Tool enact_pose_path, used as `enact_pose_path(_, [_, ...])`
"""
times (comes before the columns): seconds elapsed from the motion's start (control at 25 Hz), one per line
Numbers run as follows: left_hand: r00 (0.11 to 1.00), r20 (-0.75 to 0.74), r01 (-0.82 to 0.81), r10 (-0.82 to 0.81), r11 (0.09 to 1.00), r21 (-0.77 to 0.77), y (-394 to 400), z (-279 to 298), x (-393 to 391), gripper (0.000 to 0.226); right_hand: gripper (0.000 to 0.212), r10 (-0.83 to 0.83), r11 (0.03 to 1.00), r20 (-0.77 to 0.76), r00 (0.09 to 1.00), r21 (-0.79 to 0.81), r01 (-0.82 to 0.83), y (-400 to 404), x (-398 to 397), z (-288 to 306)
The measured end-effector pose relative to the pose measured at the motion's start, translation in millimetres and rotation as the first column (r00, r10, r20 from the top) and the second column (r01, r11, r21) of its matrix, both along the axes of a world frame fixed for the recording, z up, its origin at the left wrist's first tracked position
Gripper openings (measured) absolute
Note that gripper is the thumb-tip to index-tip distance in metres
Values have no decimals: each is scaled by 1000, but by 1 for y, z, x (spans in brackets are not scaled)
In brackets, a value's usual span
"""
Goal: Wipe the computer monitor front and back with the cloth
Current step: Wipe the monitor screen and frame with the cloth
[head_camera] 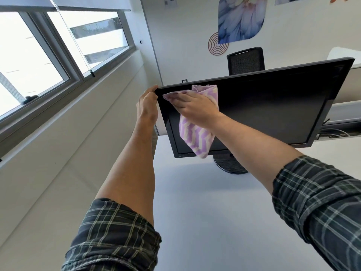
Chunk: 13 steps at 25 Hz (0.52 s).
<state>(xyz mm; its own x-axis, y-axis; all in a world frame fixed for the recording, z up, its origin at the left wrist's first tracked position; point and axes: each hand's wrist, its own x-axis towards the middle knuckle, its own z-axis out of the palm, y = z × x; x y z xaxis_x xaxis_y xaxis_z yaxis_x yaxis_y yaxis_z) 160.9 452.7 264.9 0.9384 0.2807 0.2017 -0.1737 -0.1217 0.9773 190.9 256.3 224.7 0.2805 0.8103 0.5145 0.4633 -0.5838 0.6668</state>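
Our plaid sleeves point(117, 237) reach forward. Our left hand point(147, 103) clamps the monitor point(263, 112) at its top-left corner on the desk point(214, 212); our right hand point(195, 109) presses the cloth point(197, 139) flat on the screen. We should brace firmly and wipe in overlapping strokes.

A plain white tabletop point(205, 222) is seen, its left edge running beside the wall under the windows. Directly on it, only the round dark base point(229, 166) of the monitor stand is set, toward the far side. The rest of the surface in view is left bare and smooth.
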Motion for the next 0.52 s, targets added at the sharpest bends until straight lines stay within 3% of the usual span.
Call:
enact_pose_path(0.24, [999, 22, -23, 23, 1000, 20, 2, -8, 5, 44, 60, -29, 997, -82, 996, -77, 23, 11, 4, -9])
enact_pose_path(0.32, [998, 31, -49, 47, 996, 75, -5, -5, -1, 48, 61, -5, 1000, -144, 990, -25, 2, -3, 5, -8])
enact_pose_path(0.44, [996, 37, -80, 75, 989, 127, -22, 8, -22, 62, 56, -2, 1000, -120, 993, 25, 5, -18, 6, -12])
enact_pose_path(0.52, [996, 33, -83, 78, 980, 180, -25, 9, -27, 66, 53, 6, 1000, -250, 968, 30, 2, -31, 5, -16])
